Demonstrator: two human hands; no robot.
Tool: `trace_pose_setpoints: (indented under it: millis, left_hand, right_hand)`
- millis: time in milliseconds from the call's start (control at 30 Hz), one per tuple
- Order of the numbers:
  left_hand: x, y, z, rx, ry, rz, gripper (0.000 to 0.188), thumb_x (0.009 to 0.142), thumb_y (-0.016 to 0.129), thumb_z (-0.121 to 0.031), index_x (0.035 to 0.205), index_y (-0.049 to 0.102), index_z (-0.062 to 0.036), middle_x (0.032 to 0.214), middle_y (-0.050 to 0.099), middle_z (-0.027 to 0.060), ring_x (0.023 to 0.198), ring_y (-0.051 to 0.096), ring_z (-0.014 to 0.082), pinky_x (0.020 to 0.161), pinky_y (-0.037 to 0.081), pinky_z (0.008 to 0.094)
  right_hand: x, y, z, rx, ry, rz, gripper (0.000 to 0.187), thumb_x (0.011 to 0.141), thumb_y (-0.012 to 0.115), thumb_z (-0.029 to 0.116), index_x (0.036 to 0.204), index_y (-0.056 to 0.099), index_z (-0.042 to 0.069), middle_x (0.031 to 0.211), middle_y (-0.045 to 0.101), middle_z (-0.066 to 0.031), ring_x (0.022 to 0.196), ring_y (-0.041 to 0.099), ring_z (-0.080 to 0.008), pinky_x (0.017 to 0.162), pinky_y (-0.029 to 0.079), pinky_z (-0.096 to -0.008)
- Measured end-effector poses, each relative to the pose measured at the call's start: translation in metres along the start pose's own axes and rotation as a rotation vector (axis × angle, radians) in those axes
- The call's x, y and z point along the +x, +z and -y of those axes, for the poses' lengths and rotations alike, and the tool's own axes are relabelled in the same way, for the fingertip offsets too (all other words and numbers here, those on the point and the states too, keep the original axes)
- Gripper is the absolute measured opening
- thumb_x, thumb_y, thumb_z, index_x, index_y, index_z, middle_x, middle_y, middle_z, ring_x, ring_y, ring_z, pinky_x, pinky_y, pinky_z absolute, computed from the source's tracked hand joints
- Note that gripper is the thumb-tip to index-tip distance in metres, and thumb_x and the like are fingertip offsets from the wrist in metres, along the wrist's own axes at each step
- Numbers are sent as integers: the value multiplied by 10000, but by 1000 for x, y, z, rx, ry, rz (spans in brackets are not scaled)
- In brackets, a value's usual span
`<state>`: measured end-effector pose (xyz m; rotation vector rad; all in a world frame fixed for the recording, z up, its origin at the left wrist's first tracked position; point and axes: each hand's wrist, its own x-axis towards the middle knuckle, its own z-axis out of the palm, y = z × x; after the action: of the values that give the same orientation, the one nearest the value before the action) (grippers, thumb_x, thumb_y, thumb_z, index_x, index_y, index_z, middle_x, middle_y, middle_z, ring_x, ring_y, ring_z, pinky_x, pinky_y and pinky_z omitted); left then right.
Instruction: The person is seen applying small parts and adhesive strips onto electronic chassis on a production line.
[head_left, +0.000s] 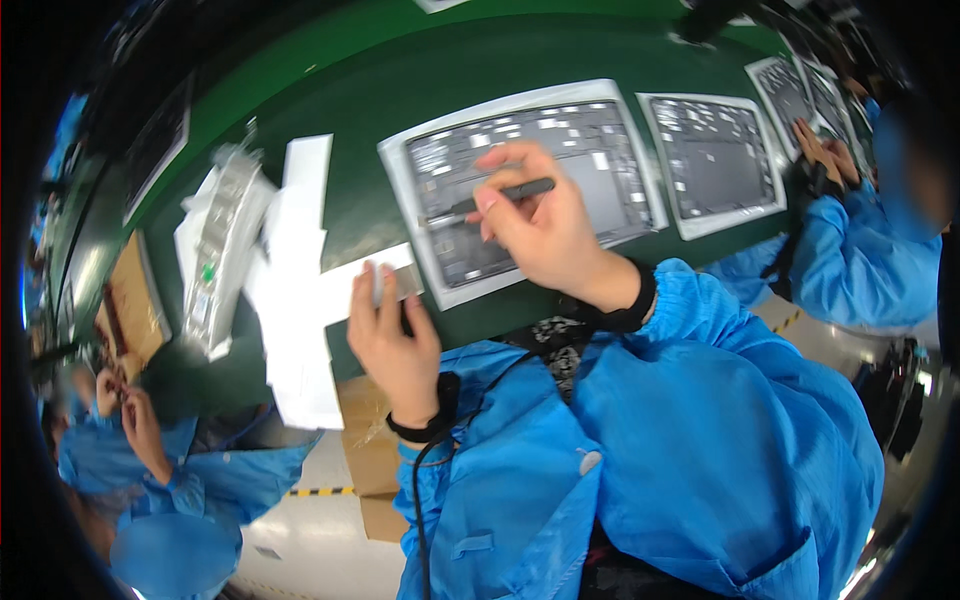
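My right hand (535,220) is closed around a slim black pen-shaped tool (525,189). Its tip points left, over the left side of an opened tablet-like device (590,185) with a dark interior and many small white and silver patches. Whether the tip touches the device cannot be made out. The device lies on a white sheet (405,180). My left hand (393,345) rests with fingers stretched out on a white paper strip (345,290) beside the device's lower left corner. A small grey piece (408,280) lies by its fingertips.
White paper strips (300,330) and a clear plastic-wrapped bundle (215,260) lie to the left on the green table (360,160). Another opened device (715,160) lies to the right. Co-workers' hands (822,158) are busy at the right, others (140,420) at lower left.
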<state>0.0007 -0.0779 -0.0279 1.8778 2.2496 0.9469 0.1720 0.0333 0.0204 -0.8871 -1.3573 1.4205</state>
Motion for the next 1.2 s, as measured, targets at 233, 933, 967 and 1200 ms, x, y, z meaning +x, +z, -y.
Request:
trace_pose_setpoints:
  millis: [233,933,967,1200]
  left_hand:
    - [14,-7,-65,9,-13,-78,228,834,615,-13,1059,641,6,1199,585,184,1117,552,372,933,439,431]
    - [46,102,-183,-234,319,410,175,817,677,-91,905,548,-11,895,526,132,823,501,323,750,401,403]
    - [46,103,-183,-234,318,413,175,817,677,-91,905,548,-11,895,526,132,823,501,323,750,401,403]
    - [44,104,-180,-228,321,411,187,812,682,-95,919,554,-13,907,530,127,830,504,322,759,402,407]
  right_hand:
    - [-25,-163,15,-391,-61,-314,380,944,557,79,1256,367,-26,815,619,-74,729,625,-116,653,495,-255]
    - [-50,-196,-6,-449,-63,-337,285,917,574,76,1171,466,4,631,543,-52,535,526,-130,504,388,-286]
    - [-50,-195,-5,-473,-55,-326,285,915,574,77,1169,466,5,629,551,-67,532,539,-159,503,396,-300]
    - [-48,-189,12,-578,-48,-273,278,915,575,85,1155,462,1,651,588,-114,563,594,-266,522,432,-363]
